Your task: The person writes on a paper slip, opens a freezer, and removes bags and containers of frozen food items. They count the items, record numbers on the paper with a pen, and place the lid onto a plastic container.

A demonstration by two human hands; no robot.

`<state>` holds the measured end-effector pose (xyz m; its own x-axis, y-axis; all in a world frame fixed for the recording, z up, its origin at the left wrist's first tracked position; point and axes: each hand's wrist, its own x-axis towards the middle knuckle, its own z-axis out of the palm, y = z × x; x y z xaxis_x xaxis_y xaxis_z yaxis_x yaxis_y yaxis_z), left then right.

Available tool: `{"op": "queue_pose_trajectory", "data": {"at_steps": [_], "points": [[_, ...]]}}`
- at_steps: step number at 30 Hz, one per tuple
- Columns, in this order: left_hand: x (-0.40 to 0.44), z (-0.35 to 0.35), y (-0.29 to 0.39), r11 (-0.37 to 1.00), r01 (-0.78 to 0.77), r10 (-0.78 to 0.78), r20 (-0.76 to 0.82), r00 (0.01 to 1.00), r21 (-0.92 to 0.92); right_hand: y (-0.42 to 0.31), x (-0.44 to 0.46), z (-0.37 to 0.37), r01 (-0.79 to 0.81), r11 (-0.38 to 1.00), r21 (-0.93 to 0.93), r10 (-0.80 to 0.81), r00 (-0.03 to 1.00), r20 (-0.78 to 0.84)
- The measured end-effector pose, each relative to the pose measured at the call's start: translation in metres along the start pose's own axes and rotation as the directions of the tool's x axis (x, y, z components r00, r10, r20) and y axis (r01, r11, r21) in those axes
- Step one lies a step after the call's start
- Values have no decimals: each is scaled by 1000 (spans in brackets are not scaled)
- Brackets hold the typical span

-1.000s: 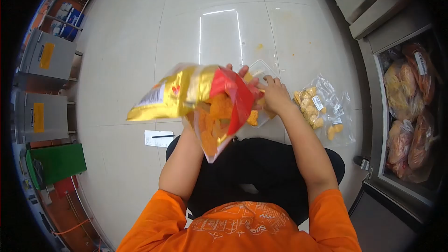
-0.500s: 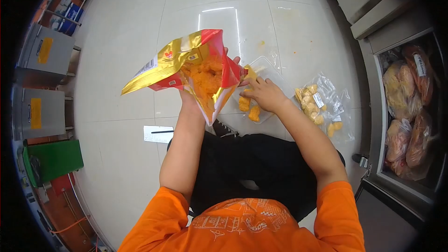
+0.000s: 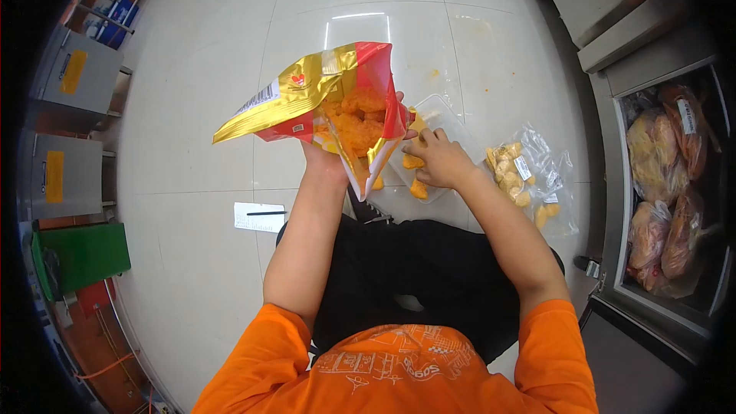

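A gold and red foil bag gapes open, with several orange breaded pieces inside. My left hand supports the bag from below and behind, its fingertips showing at the right edge. To the right, my right hand is over a clear plastic container, its fingers curled at the breaded pieces there. Whether the fingers grip a piece is hard to make out. Part of the container is hidden behind the bag and my right hand.
Clear bags of yellow pieces lie on the floor at right. An open freezer drawer holds bagged meat. A paper with a pen lies left of my knees. Grey boxes and a green bin stand at far left.
The foil bag has risen and tilted so its opening faces me more. My right hand has moved slightly down and left over the container, uncovering more of it.
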<state>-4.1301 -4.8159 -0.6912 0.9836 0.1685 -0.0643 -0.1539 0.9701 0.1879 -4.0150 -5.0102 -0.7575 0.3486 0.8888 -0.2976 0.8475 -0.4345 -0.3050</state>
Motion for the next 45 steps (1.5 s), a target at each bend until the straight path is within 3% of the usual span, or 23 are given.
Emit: {"op": "queue_pose_trajectory", "data": {"at_steps": [5,8,11,14,17,19,20,21,24,27,30,33,34,36,38,40,41,43,45], "points": [[-1,-5,3,998,-55,55,-114,992,-1,-2,11,8,-45,999,9,45,999,14],[-2,3,2,997,-74,77,-101,992,34,5,14,11,-83,987,134,91,995,-49],[-7,26,-2,997,-71,71,-99,993,-1,30,16,14,-76,948,308,150,963,-222],[-1,22,0,993,-112,117,-142,983,46,42,4,-33,15,793,609,290,870,-398],[0,18,-1,984,-159,172,-213,962,77,-10,-41,-142,309,720,621,258,711,-654],[3,16,-4,979,-190,202,-238,950,70,-54,-73,-205,357,743,566,186,703,-687],[3,20,-6,974,-210,224,-234,946,82,-66,-84,-225,328,851,410,76,697,-713],[4,27,-9,970,-228,243,-239,940,87,-76,-89,-235,294,927,233,-39,694,-719],[4,43,-16,961,-266,278,-246,929,78,-104,-80,-235,144,984,-104,-176,718,-674],[3,38,-18,958,-278,285,-247,926,65,-114,-59,-223,187,976,-109,-208,674,-709],[5,34,-17,951,-297,309,-236,921,86,-119,-52,-221,417,888,194,-154,667,-729],[0,32,-14,967,-250,255,-217,942,47,-105,-64,-225,462,768,444,68,631,-773],[-2,36,-13,971,-229,238,-199,950,66,-89,-60,-216,444,774,450,143,570,-809],[-3,38,-9,974,-206,219,-149,964,94,-61,-53,-175,203,818,538,292,660,-692],[-4,33,-4,974,-194,205,-92,974,112,-42,-29,-95,208,855,476,117,815,-567],[3,20,1,931,-355,364,-180,914,81,-67,-11,-26,-20,829,559,284,876,-391],[4,15,3,900,-430,435,-228,871,73,-69,2,3,14,895,446,192,891,-412],[0,23,6,888,-444,460,-290,839,121,-80,16,20,35,864,503,212,880,-425],[-1,21,11,890,-444,454,-270,849,100,-89,36,13,40,616,787,415,832,-367]]}}
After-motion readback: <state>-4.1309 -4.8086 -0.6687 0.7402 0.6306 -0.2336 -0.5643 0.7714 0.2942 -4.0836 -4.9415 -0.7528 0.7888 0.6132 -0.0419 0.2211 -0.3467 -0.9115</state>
